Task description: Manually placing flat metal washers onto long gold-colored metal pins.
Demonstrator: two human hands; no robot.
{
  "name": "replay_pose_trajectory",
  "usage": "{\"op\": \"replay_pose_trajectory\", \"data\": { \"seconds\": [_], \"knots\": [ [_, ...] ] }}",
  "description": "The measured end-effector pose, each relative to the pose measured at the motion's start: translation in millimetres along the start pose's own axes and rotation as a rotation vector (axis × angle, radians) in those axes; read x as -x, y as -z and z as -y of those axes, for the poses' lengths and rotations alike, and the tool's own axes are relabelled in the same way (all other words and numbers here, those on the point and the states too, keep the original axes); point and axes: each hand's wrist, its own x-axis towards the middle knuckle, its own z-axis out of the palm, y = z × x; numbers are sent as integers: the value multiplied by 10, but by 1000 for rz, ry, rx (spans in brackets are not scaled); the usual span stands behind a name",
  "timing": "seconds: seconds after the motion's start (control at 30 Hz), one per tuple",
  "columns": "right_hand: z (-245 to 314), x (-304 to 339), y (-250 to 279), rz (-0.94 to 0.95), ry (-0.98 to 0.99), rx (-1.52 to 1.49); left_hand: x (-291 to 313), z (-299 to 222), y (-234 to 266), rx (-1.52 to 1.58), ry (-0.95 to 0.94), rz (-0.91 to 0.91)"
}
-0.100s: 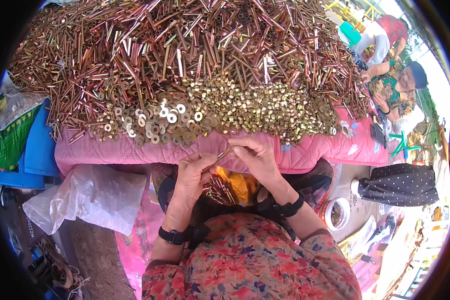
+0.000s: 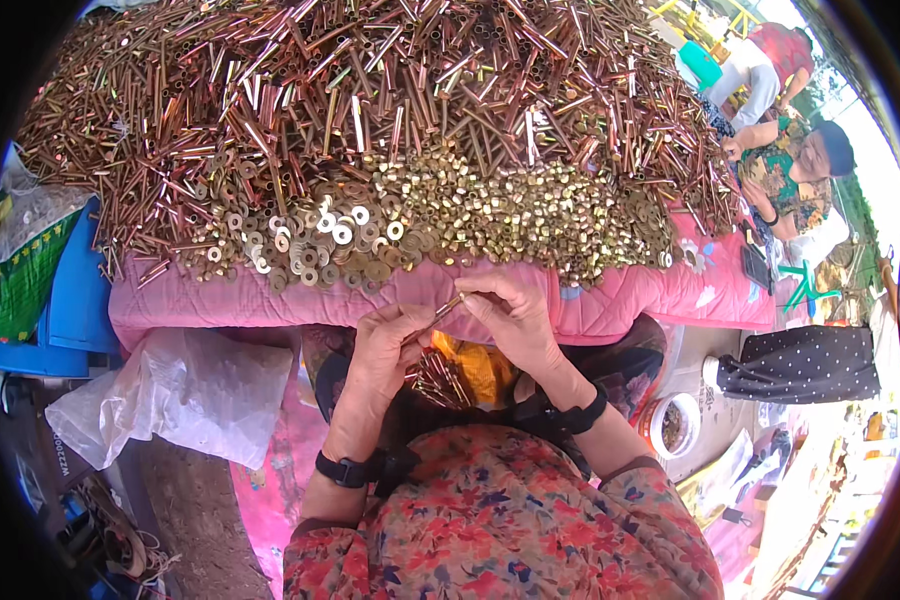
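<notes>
A slim copper-coloured anchor bolt (image 2: 445,310) slants between my hands, just off the near edge of the table. My left hand (image 2: 380,345) is closed around its lower part. At the upper end, the thumb and forefinger of my right hand (image 2: 515,318) pinch the tip; whether a small nut or washer sits there is too small to tell. Beyond my hands lie loose flat washers (image 2: 315,250) and, to their right, a heap of small brassy nuts (image 2: 520,215). Below my hands, several similar bolts (image 2: 435,380) lie by a yellow bag (image 2: 482,372) in my lap.
A large pile of coppery bolts and tubes (image 2: 370,90) covers the table's far part, over a pink quilted cloth (image 2: 210,300). A clear plastic sheet (image 2: 185,390) hangs at left beside a blue container (image 2: 75,290). At right are a white bucket (image 2: 670,425) and a seated person (image 2: 800,175).
</notes>
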Motion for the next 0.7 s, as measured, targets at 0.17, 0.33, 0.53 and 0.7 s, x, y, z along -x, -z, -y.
{"op": "replay_pose_trajectory", "data": {
  "seconds": [0.17, 0.33, 0.53, 0.7],
  "knots": [
    [66, 30, -19, 17, 33, 134, -4, -32, 24, -17, 33, 17],
    [80, 29, -30, 30, 12, 172, 15, -58, 64, -31, -3, 54],
    [99, 2, 19, 105, -116, 358, 47, -50, 46, -282, -223, 59],
    [161, -31, -12, 212, -470, 301, 59, -37, 73, -313, -268, 96]
  ]
}}
